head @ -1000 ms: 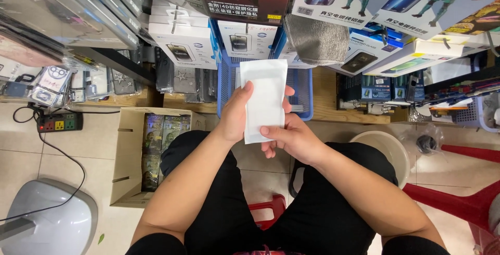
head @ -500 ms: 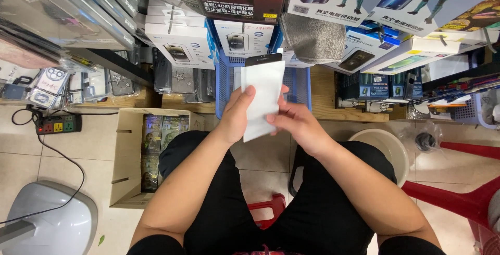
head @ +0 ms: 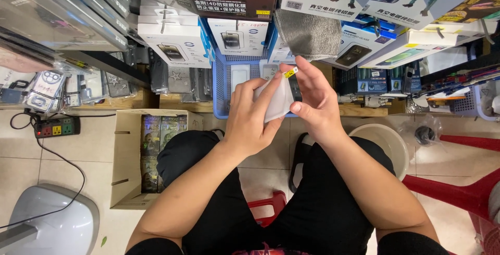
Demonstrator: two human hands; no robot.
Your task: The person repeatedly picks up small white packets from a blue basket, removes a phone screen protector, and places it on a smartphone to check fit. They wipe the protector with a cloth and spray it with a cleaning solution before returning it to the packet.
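Left hand [head: 250,122] grasping white sleeve [head: 277,103]; right hand [head: 312,96] pinching yellow tab [head: 290,72] at 12 o'clock — best peeled slowly, sleeve kept steady.

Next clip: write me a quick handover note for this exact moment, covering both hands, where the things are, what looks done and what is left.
Left hand: grips the thin white translucent sleeve from the left side.
Right hand: thumb and forefinger pinch a small yellow pull tab at the sleeve's top edge.
Where: sleeve is held above the lap, in front of the blue plastic basket; open cardboard box on the floor to the left.
Done: tab gripped.
Left: whether anything has been peeled away cannot be told.
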